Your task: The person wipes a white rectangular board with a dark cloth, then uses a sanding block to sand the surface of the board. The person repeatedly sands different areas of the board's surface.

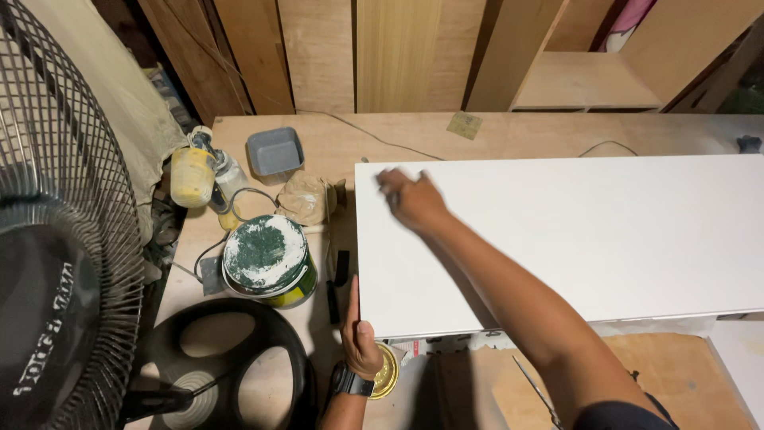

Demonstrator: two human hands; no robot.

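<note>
A large white painted board (605, 231) lies flat across the wooden workbench (398, 131). My right hand (410, 199) rests on the board's top near its far left corner, fingers blurred and bent, possibly pressing something small against the surface. My left hand (358, 334) presses against the board's near left corner edge, fingers stretched upward along the side; a dark watch sits on that wrist. A small round gold lid (387, 373) lies just beside my left hand, under the board's edge.
A paint can (267, 259) with a green-and-white smeared lid stands left of the board. Behind it are a spray gun with yellow cup (199, 171), a grey tray (275, 151) and a crumpled rag (306, 197). A standing fan (64, 239) fills the left side.
</note>
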